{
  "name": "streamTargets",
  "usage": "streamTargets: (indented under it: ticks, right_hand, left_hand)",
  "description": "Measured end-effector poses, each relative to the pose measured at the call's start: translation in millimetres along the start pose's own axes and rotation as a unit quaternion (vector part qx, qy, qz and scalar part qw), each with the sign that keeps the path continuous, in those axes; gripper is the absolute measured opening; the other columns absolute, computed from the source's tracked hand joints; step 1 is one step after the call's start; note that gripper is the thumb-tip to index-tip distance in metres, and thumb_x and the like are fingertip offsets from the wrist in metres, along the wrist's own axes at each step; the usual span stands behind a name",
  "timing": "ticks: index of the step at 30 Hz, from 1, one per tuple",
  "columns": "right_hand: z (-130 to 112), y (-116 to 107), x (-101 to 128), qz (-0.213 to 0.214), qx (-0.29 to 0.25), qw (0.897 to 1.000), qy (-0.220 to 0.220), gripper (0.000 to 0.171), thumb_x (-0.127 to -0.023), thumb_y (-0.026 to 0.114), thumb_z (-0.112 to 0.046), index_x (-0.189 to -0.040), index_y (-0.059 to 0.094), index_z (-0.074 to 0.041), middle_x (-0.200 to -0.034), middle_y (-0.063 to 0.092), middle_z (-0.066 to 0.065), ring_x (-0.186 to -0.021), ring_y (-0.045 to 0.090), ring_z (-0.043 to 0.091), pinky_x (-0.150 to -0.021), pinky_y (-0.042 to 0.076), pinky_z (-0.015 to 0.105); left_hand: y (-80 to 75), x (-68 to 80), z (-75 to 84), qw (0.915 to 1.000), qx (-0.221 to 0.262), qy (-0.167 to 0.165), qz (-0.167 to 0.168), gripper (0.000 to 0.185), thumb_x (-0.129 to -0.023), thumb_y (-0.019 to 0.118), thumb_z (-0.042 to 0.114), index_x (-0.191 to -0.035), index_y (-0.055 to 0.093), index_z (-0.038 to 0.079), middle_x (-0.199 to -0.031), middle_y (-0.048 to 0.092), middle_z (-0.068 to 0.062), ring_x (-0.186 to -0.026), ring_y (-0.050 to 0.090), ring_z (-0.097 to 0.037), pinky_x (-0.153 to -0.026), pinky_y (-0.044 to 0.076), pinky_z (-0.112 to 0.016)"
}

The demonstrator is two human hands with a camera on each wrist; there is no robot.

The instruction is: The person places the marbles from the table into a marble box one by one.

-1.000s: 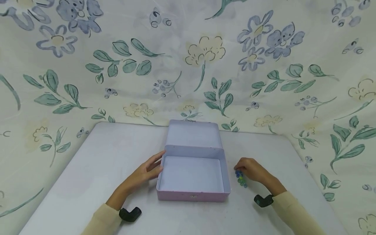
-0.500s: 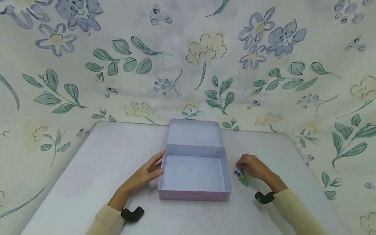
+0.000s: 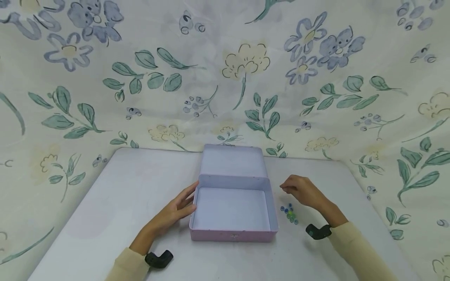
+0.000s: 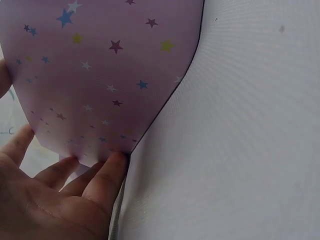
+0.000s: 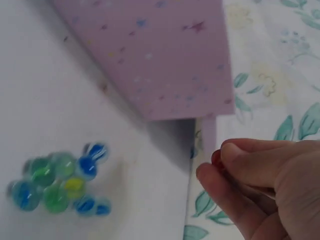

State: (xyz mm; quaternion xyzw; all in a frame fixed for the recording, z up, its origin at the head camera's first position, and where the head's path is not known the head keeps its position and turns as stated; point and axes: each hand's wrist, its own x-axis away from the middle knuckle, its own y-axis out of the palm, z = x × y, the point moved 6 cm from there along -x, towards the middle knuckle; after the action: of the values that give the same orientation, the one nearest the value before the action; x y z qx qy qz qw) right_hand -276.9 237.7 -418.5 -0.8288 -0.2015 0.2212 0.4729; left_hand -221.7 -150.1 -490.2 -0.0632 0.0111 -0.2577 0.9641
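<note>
A pinkish-purple box (image 3: 214,235) with a star pattern lies with its lid (image 3: 232,160) tipped back and its pale inside facing up. Along its left wall rest the spread fingers of my left hand (image 3: 172,210), the thumb near the rim; the left wrist view has the fingertips against the starry side (image 4: 112,65). My right hand (image 3: 305,192) is raised over the table to the right of the box. Between its thumb and forefinger it pinches a red marble (image 5: 216,158), mostly hidden by the fingertips. Below that hand lies a cluster of blue, green and yellow glass marbles (image 5: 56,198).
Everything stands on a white table (image 3: 140,171). Behind it hangs a floral cloth (image 3: 211,78), which also comes down along both sides. Each wrist carries a black camera (image 3: 318,231) below a cream sleeve (image 3: 358,249).
My right hand has risen and moved away from the marble cluster, which is now uncovered and slightly spread on the table. My left hand stays at the box's left side.
</note>
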Motion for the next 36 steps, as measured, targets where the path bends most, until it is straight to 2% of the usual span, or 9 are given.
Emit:
streamTargets:
  ticks: [6, 12, 26, 30, 36]
  right_hand:
    - [-18.1, -7.9, -14.7, 0.004, -0.057, 0.998, -0.001, 0.019, -0.090, 0.070, -0.001, -0.107, 0.076, -0.006, -0.099, 0.073, 0.001, -0.087, 0.068, 0.011, -0.077, 0.058, 0.021]
    - [-45.4, -5.0, -34.7, -0.014, -0.100, 0.994, -0.043, 0.018, -0.091, 0.069, -0.003, -0.108, 0.076, -0.004, -0.101, 0.073, 0.003, -0.089, 0.067, 0.012, -0.078, 0.058, 0.021]
    - [-97.0, 29.2, -81.2, -0.093, -0.075, 0.989, -0.085, 0.016, -0.091, 0.070, -0.003, -0.103, 0.078, -0.010, -0.096, 0.072, -0.001, -0.086, 0.064, 0.006, -0.075, 0.056, 0.020]
    - [-111.6, 39.9, -92.8, -0.115, -0.067, 0.985, -0.108, 0.016, -0.091, 0.070, -0.001, -0.104, 0.078, -0.008, -0.097, 0.072, 0.001, -0.086, 0.063, 0.007, -0.076, 0.056, 0.019]
    - [-124.3, 58.2, -103.1, -0.123, -0.063, 0.980, -0.142, 0.014, -0.090, 0.070, 0.001, -0.101, 0.077, -0.003, -0.095, 0.073, 0.005, -0.084, 0.064, 0.008, -0.076, 0.055, 0.017]
  left_hand:
    - [0.1, -0.7, -1.4, 1.0000, -0.006, -0.003, 0.003, 0.072, -0.103, 0.053, 0.017, -0.161, 0.014, 0.032, -0.170, 0.000, -0.011, -0.151, 0.007, -0.053, -0.114, 0.021, -0.072]
    - [0.1, -0.9, -3.6, 0.9999, -0.008, -0.009, 0.009, 0.073, -0.102, 0.054, 0.017, -0.161, 0.014, 0.031, -0.170, 0.001, -0.011, -0.150, 0.008, -0.053, -0.113, 0.023, -0.073]
    - [0.1, 0.2, -3.6, 0.9999, -0.010, -0.009, 0.009, 0.072, -0.103, 0.053, 0.016, -0.161, 0.014, 0.032, -0.170, 0.002, -0.011, -0.151, 0.009, -0.052, -0.115, 0.021, -0.072]
    - [-0.8, 1.0, -2.6, 0.9998, -0.010, -0.010, 0.013, 0.071, -0.103, 0.053, 0.018, -0.161, 0.015, 0.033, -0.170, 0.003, -0.011, -0.151, 0.009, -0.051, -0.115, 0.020, -0.073]
    - [0.6, 3.1, -5.9, 0.9999, -0.003, -0.010, 0.012, 0.071, -0.103, 0.053, 0.020, -0.161, 0.015, 0.032, -0.170, 0.004, -0.011, -0.151, 0.009, -0.051, -0.115, 0.021, -0.072]
